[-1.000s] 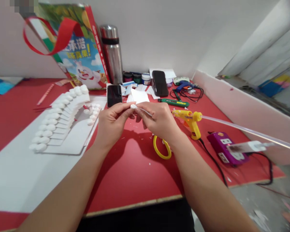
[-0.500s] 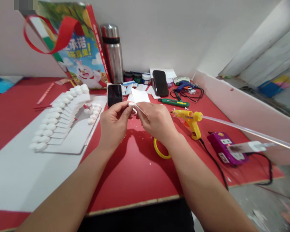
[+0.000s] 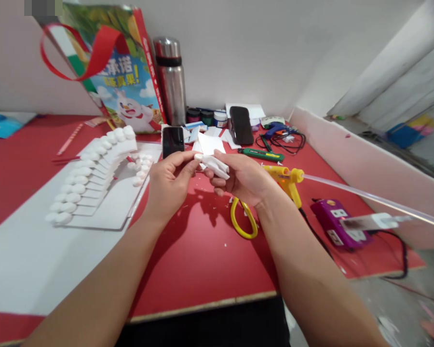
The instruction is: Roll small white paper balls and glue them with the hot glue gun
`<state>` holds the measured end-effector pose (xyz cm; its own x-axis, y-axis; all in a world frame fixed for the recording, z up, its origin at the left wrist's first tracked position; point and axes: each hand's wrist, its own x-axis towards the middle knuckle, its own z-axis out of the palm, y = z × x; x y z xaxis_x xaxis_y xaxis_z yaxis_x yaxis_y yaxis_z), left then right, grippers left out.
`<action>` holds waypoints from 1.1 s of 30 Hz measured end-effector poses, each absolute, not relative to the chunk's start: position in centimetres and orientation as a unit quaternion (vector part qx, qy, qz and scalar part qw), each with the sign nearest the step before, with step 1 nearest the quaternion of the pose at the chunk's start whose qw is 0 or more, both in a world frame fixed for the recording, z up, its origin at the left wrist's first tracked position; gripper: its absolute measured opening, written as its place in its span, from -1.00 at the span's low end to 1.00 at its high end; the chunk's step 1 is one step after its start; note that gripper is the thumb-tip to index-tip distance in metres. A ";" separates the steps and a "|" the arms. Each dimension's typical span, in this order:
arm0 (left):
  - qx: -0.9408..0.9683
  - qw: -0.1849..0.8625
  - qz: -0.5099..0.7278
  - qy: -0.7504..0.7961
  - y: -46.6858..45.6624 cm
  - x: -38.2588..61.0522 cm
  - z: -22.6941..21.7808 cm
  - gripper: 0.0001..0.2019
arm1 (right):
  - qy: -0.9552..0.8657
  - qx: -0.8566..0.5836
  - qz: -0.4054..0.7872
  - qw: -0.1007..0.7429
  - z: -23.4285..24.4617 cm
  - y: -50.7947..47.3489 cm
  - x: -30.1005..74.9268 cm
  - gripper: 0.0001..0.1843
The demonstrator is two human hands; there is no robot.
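Note:
Above the red table, both hands hold a small folded white piece (image 3: pixel 217 166) that looks like paper or tissue. My left hand (image 3: pixel 173 180) pinches its rounded left end between thumb and fingers. My right hand (image 3: pixel 244 176) is closed around its right part, palm side partly turned up, with the fingers curled beneath. To the left stands a curved white stepped model (image 3: pixel 101 178), edged with white rounded pieces (image 3: pixel 80 180), on a white board (image 3: pixel 29 260). Under my right wrist lies a yellow loop (image 3: pixel 243 225), and a yellow glue gun (image 3: pixel 285 178) with a long clear stick is partly behind that forearm.
Behind the hands are a phone (image 3: pixel 173 140), white paper scraps (image 3: pixel 209 143), a black case-like object (image 3: pixel 240 125) and a green cutter (image 3: pixel 262 154). A steel flask (image 3: pixel 171 86) and a printed bag (image 3: pixel 126 82) stand by the wall. A purple power strip (image 3: pixel 334 221) sits right.
My right hand has rolled over, its palm side now turned up, and more of the folded white piece shows. My left hand keeps its pinch in nearly the same spot.

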<state>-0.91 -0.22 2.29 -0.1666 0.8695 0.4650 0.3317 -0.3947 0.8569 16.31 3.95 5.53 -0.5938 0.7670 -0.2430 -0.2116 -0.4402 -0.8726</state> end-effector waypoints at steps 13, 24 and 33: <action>0.567 0.261 0.590 0.512 -0.4 -0.6 2.6 -0.80 | -0.640 -0.344 0.607 0.322 5.0 3.6 16.1 -0.71; 0.620 0.072 0.600 0.501 -0.6 0.3 1.5 -0.82 | -0.784 -0.404 0.165 0.442 3.7 2.0 14.3 -0.72; 0.600 0.159 0.623 0.476 -0.7 0.2 1.7 -0.82 | -0.798 -0.371 0.193 0.433 4.5 2.6 15.6 -0.72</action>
<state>0.22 -0.73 1.67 -0.2292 0.7687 0.5971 0.3730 -0.4972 0.7834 15.56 2.62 4.48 -0.3497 0.7593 0.5487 0.4243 0.6506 -0.6298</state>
